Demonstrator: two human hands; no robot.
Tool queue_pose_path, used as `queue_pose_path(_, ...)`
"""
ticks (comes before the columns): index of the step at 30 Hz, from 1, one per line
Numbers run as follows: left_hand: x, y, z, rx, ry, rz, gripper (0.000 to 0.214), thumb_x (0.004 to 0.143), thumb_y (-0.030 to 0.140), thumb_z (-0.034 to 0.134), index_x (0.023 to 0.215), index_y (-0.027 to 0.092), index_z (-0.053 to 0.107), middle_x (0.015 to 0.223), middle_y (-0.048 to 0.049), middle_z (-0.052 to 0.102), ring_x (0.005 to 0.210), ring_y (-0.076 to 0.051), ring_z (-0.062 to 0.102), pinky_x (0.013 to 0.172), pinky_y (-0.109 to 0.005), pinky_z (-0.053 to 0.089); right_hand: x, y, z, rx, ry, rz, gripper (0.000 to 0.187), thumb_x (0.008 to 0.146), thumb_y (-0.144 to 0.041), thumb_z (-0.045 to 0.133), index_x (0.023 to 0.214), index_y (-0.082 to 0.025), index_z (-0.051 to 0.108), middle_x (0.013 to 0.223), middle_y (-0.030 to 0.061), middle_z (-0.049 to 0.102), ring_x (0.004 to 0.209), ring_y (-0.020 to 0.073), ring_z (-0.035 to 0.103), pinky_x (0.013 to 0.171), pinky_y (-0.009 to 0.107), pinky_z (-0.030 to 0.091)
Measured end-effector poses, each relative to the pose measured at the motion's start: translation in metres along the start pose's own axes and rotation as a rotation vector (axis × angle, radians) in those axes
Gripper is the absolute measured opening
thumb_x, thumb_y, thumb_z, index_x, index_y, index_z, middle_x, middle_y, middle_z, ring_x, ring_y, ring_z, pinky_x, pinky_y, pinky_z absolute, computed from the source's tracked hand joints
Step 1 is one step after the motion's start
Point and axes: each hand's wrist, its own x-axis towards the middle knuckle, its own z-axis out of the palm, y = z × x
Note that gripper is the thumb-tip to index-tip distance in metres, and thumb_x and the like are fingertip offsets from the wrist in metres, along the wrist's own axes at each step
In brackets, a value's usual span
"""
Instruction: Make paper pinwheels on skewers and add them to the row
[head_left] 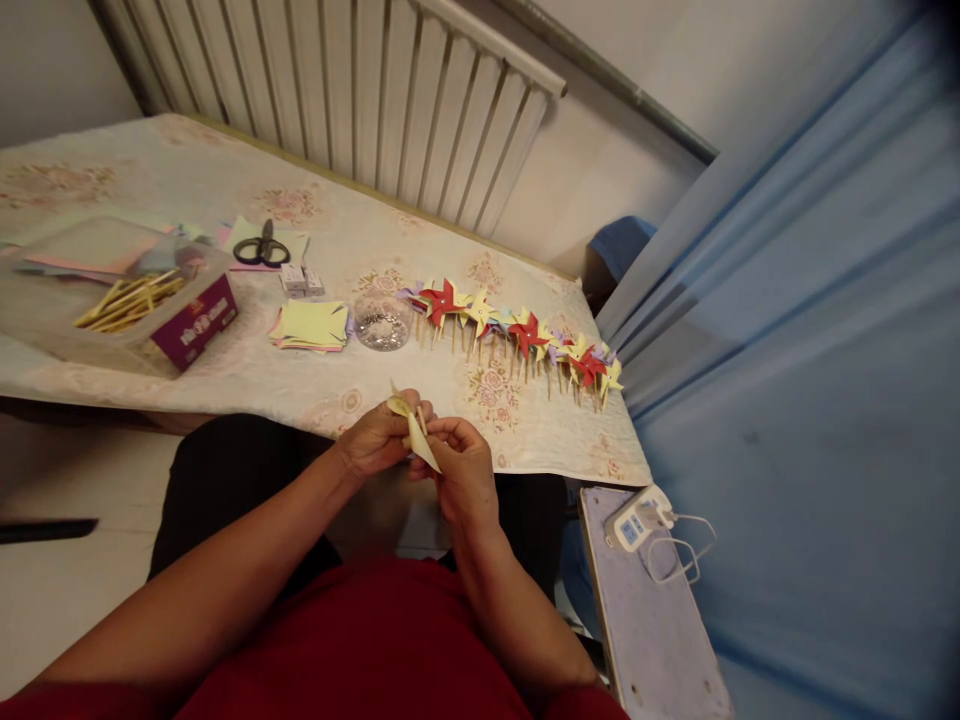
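Just off the table's front edge, both my hands are closed around a pale yellow paper pinwheel (424,448) with curled, folded blades. My left hand (377,437) pinches it from the left. My right hand (465,470) grips it from the other side, fingertips bent in close to its middle. A short piece of pale stick (421,419) shows between the fingers; the rest of it is hidden. Beyond my hands on the table are a stack of yellow paper pieces (311,326) and a clear round dish (382,326) of small shiny pins.
Finished pinwheels (527,334) on sticks lie in a row at the right of the floral tablecloth (420,390). A plastic box (142,345) with yellow sticks (131,300), black scissors (262,246) and small white boxes (301,281) are leftward. A power strip (636,520) rests on a stool (660,640).
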Motion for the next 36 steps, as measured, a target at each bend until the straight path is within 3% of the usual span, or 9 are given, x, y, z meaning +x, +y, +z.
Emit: queue_pose_path(36,-0.0004,-0.0017,-0.0021,0.002,-0.031,0.014,0.033,0.067,0.016,0.082,0.062,0.016,0.050,0.064,0.0032,0.056,0.044,-0.012,0.054,0.036,-0.027,0.052,-0.0017,-0.0042,0.0017,0.025,0.006,0.017,0.021,0.061,-0.028,0.078,0.075,-0.019,0.065,0.065,-0.0043,0.066,0.044,0.0092,0.056,0.042,0.021,0.048)
